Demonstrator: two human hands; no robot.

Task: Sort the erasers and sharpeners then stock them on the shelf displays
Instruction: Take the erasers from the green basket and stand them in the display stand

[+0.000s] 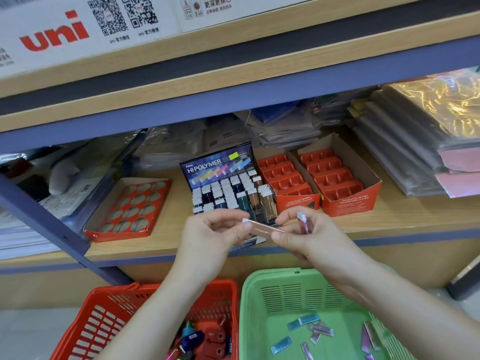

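Observation:
My left hand (213, 233) pinches a rose-gold sleeved eraser (262, 226) by its white end, and the fingertips of my right hand (309, 235) touch its other end. That right hand also holds a red sleeved eraser (304, 222) upright. Both hands hover in front of the black Hi-Polymer eraser display (220, 166), which stands on the wooden shelf (389, 216) with several erasers in its rows. Below, a green basket (259, 315) holds several loose erasers (306, 322). A red basket (104, 315) holds sharpeners (213, 341).
Two red sharpener boxes (298, 201) (350, 201) with vacant compartments stand right of the display. A flat red tray with round holes (130, 206) lies to its left. Stacks of wrapped paper (415, 141) fill the shelf's right and back.

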